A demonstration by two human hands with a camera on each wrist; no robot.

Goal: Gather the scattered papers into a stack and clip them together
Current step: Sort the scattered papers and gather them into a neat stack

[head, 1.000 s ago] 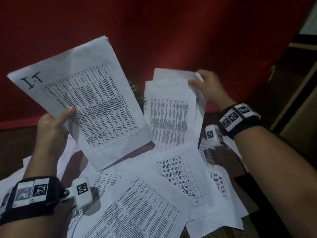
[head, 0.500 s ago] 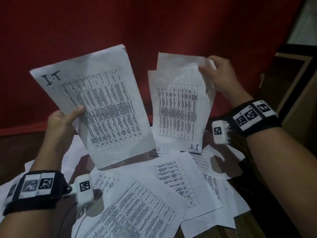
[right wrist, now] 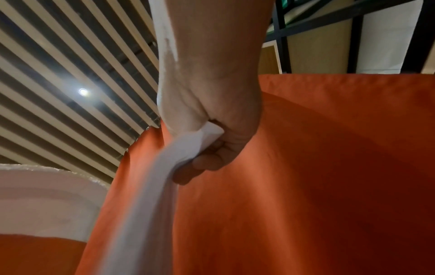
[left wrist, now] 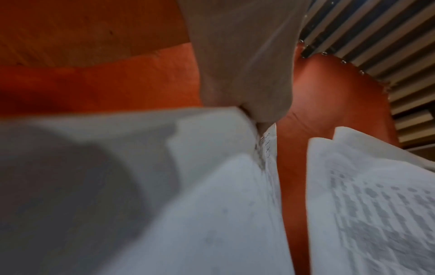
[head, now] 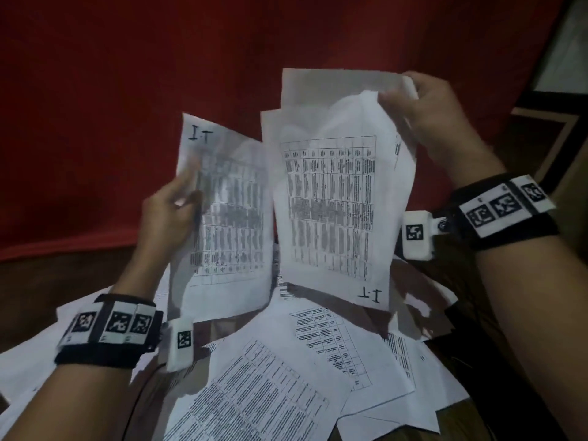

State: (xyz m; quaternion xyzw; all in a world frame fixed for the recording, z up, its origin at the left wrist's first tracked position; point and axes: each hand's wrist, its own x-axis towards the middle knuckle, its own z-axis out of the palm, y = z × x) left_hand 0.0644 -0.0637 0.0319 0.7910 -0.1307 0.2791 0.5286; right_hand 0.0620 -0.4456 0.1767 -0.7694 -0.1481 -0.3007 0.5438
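The head camera looks forward and down from above onto both raised hands, the loose papers (head: 273, 386) near below and the red curtain (head: 127, 106) far behind. The left wrist camera sits very close under the left hand (left wrist: 244, 61), facing up along it; its view is blurred, probably by nearness. The right wrist camera looks up along the right hand (right wrist: 212, 104) to the slatted ceiling (right wrist: 70, 65). All three views share the curtain and the held sheets.

White papers (head: 331, 205) with black tables, red curtain (head: 127, 106)
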